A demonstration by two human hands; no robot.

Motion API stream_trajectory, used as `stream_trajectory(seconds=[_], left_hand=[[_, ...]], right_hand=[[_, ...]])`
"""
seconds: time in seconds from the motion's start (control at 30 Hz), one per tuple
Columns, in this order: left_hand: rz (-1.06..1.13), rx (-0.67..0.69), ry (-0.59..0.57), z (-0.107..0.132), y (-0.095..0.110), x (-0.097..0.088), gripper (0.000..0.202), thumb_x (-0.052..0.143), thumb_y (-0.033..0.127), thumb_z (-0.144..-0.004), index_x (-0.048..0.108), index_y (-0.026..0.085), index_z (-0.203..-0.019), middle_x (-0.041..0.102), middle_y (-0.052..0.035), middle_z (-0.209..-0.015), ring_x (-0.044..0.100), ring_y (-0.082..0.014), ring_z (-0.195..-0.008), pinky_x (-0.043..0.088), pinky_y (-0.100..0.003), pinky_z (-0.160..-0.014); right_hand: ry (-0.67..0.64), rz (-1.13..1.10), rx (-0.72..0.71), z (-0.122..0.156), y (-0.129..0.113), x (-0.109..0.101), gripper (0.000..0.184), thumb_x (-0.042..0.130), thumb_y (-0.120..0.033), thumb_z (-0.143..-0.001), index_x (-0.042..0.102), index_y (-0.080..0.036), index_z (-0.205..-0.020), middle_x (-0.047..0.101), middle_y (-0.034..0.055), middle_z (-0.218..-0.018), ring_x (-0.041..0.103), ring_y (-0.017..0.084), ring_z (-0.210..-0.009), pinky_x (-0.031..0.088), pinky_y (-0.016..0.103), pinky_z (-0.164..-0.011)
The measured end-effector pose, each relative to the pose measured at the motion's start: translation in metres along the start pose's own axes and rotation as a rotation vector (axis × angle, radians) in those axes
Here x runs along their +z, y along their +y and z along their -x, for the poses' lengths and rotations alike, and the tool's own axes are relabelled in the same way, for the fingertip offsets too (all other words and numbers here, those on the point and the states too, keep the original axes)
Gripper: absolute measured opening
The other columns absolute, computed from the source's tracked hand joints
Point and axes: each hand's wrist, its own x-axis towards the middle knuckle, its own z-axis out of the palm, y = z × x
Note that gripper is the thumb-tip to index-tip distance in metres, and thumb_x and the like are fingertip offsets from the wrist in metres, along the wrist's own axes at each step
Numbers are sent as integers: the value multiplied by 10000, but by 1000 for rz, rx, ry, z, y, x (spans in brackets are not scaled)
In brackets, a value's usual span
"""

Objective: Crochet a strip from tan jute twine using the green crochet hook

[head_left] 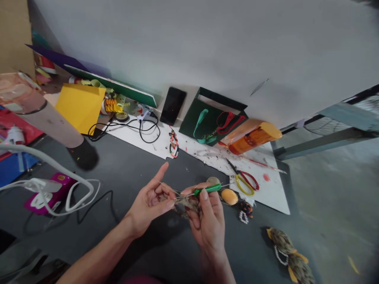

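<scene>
thumb and fingers of the right hand (212, 223) clamp a green-handled hook (209, 189), its long axis lying nearly crosswise, metal shaft pointing toward the left hand (155, 199), handle end angled slightly away to the right. the left thumb and fingertip pinch brown yarn work (192, 203) between the hands; scissors (237, 172) lie beyond, right of the grip.

- My left grip (152, 203) pinches a fuzzy brown yarn piece (192, 204), one finger raised.
- My right grip (212, 223) holds a green-handled thin metal tool (211, 189) by that piece.
- Red-and-yellow-handled metal scissors (241, 172) lie partly on a flat white sheet (274, 191) over the dark grey tabletop (245, 252).
</scene>
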Motion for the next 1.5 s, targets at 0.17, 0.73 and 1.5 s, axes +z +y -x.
stream_trajectory(seconds=[0.17,0.73,1.5], left_hand=[[3,43,12,-1,-2,-3,839,845,191,-756,473,269,-1503,677,0,-777,574,-102,-732,473,-209,-704],[-127,217,-44,-1,-3,-5,672,775,160,-833,569,469,-1392,704,17,-781,593,-82,-711,489,-176,-700],[52,-155,-44,-5,4,-8,912,893,180,-698,472,246,-1503,720,7,-737,609,-78,-703,458,-176,-716]], right_hand=[[24,87,-43,2,1,-3,402,746,-581,-815,558,-227,-843,677,-31,-629,350,25,-328,256,84,-271],[-196,130,-196,5,-5,-12,182,559,-395,-1011,532,-241,-919,727,-6,-736,381,23,-332,293,97,-308],[-82,120,-70,-3,-3,-6,356,698,-561,-872,558,-235,-858,663,-30,-605,417,42,-334,317,76,-268]])
